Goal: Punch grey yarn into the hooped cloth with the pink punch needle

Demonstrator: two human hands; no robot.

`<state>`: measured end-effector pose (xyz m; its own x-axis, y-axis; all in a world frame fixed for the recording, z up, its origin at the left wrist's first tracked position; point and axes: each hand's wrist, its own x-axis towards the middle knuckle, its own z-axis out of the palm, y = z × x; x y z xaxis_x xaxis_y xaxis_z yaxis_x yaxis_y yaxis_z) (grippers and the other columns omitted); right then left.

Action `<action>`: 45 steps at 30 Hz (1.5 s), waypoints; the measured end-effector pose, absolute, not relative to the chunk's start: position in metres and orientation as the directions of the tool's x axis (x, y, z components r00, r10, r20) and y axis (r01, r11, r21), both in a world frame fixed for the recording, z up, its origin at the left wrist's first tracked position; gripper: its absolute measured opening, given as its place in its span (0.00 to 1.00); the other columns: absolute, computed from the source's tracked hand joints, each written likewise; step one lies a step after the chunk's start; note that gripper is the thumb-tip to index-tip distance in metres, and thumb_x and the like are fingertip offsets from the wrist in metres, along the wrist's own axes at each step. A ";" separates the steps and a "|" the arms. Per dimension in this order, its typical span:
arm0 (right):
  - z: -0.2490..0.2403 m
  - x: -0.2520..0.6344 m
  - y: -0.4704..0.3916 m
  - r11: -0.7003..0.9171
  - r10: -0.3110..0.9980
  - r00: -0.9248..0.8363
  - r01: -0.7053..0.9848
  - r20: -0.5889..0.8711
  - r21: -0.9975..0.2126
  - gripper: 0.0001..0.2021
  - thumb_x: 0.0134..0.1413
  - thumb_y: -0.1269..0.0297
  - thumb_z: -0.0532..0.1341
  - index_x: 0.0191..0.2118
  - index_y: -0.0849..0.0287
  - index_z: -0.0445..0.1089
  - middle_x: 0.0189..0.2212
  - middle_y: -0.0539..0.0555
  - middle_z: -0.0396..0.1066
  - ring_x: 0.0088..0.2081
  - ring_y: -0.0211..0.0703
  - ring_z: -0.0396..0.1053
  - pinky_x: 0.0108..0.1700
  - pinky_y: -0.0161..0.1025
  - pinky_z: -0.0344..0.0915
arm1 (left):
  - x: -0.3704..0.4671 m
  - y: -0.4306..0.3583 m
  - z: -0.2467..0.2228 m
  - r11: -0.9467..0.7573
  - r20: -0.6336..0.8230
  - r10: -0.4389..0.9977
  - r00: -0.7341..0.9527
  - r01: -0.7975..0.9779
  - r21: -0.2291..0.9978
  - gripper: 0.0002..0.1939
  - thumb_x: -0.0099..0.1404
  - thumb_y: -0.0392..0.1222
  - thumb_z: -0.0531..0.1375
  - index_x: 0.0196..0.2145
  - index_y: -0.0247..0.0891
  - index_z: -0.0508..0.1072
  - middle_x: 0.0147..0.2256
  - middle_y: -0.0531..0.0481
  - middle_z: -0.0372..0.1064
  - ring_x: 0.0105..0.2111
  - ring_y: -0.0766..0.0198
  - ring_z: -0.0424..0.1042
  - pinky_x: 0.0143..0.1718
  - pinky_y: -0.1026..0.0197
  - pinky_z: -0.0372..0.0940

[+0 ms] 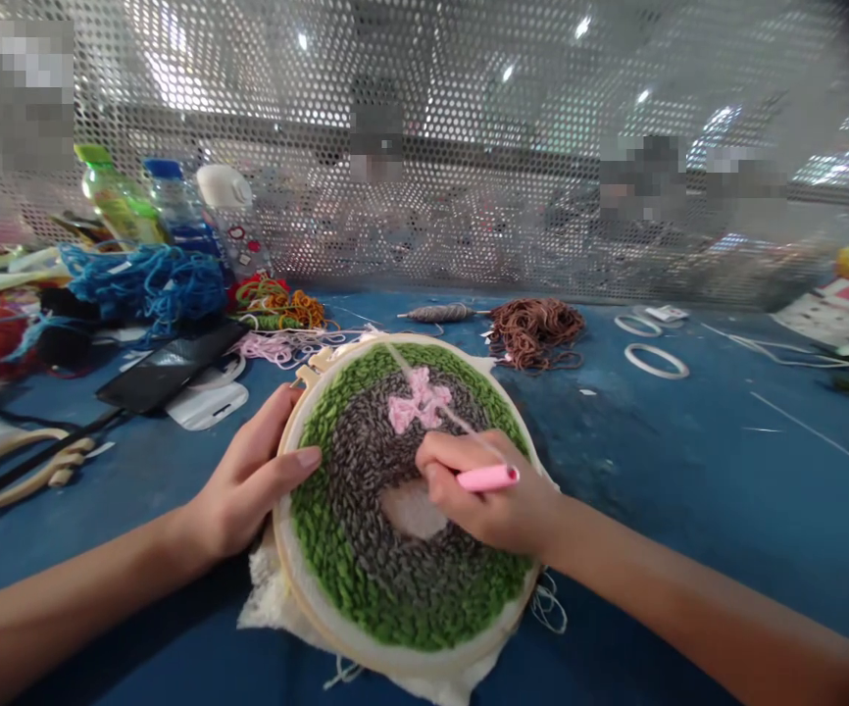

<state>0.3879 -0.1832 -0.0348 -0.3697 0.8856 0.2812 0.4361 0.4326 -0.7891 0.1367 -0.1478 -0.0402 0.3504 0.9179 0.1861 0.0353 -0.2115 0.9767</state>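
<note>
A round embroidery hoop (288, 549) stands tilted above the blue table, its cloth covered by a green yarn ring, a grey ring inside it and a bare pale centre. Near the upper middle is a pink yarn flower (419, 400). My left hand (255, 476) grips the hoop's left edge, thumb on the front. In my right hand (494, 495) is a pink-handled tool (488, 478), closed in the fingers just below the flower; its tip is hidden. Pale yarn runs past the hand toward the flower.
Bottles (174, 201), blue yarn (149, 284) and a black phone (171, 368) lie left. Brown yarn (536, 331) sits behind the hoop, white rings (656, 361) to the right. A spare wooden hoop (9, 490) is far left. A perforated metal screen (469, 118) borders the table's back.
</note>
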 end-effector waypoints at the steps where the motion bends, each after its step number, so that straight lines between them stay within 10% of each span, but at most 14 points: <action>1: -0.035 0.387 -0.183 0.443 0.876 -0.399 0.446 0.270 -0.778 0.08 0.54 0.68 0.55 0.25 0.58 0.63 0.18 0.46 0.60 0.22 0.33 0.55 0.25 0.33 0.51 | 0.137 -0.148 -0.040 -0.193 0.173 0.922 0.346 0.023 0.981 0.16 0.59 0.52 0.65 0.41 0.44 0.71 0.37 0.51 0.70 0.35 0.56 0.66 0.35 0.60 0.64; 8: -0.038 0.398 -0.169 0.167 0.986 0.015 -0.008 0.166 -0.986 0.10 0.52 0.64 0.52 0.21 0.57 0.60 0.13 0.43 0.57 0.11 0.29 0.48 0.15 0.31 0.41 | 0.138 -0.144 -0.043 -0.201 0.183 0.916 0.358 0.014 0.979 0.12 0.60 0.51 0.65 0.40 0.46 0.73 0.35 0.54 0.70 0.35 0.57 0.65 0.34 0.60 0.64; 15: -0.033 0.387 -0.181 0.447 0.880 -0.397 0.502 0.261 -0.741 0.07 0.55 0.67 0.56 0.27 0.58 0.64 0.19 0.45 0.59 0.21 0.33 0.56 0.25 0.33 0.50 | 0.136 -0.145 -0.042 -0.266 0.232 0.902 0.364 0.047 0.963 0.14 0.60 0.52 0.64 0.40 0.44 0.72 0.36 0.51 0.69 0.35 0.55 0.65 0.34 0.58 0.63; 24: -0.040 0.397 -0.165 0.141 0.990 0.029 -0.016 0.141 -0.990 0.10 0.52 0.64 0.53 0.21 0.57 0.61 0.11 0.42 0.54 0.11 0.29 0.46 0.15 0.31 0.40 | 0.135 -0.141 -0.043 -0.269 0.210 0.887 0.412 0.088 0.959 0.11 0.62 0.50 0.62 0.38 0.44 0.69 0.35 0.52 0.67 0.32 0.57 0.66 0.31 0.58 0.64; 31: -0.033 0.385 -0.181 0.424 0.887 -0.395 0.489 0.240 -0.762 0.06 0.55 0.67 0.57 0.28 0.57 0.65 0.20 0.46 0.62 0.22 0.34 0.57 0.26 0.33 0.52 | 0.135 -0.143 -0.040 -0.267 0.211 0.895 0.393 0.094 0.959 0.15 0.60 0.52 0.63 0.40 0.43 0.70 0.38 0.47 0.70 0.37 0.51 0.67 0.34 0.55 0.67; 39: -0.040 0.395 -0.167 0.129 0.992 0.015 0.000 0.129 -0.992 0.11 0.54 0.64 0.52 0.22 0.56 0.61 0.11 0.42 0.54 0.12 0.30 0.47 0.15 0.31 0.43 | 0.136 -0.143 -0.041 -0.192 0.157 0.914 0.375 0.056 0.980 0.14 0.59 0.52 0.64 0.39 0.43 0.71 0.36 0.49 0.69 0.34 0.54 0.68 0.29 0.58 0.68; 45: -0.036 0.383 -0.180 0.387 0.904 -0.346 0.404 0.253 -0.829 0.08 0.57 0.65 0.56 0.27 0.58 0.65 0.20 0.46 0.63 0.22 0.33 0.59 0.25 0.33 0.53 | 0.135 -0.143 -0.042 -0.176 0.141 0.906 0.399 0.052 0.983 0.15 0.60 0.53 0.64 0.41 0.43 0.70 0.41 0.47 0.71 0.37 0.52 0.68 0.29 0.58 0.68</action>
<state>0.3835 -0.1799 -0.0360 -0.3461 0.9035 0.2528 0.4043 0.3867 -0.8289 0.1354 -0.1431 -0.0415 0.3989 0.9060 0.1412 0.0519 -0.1760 0.9830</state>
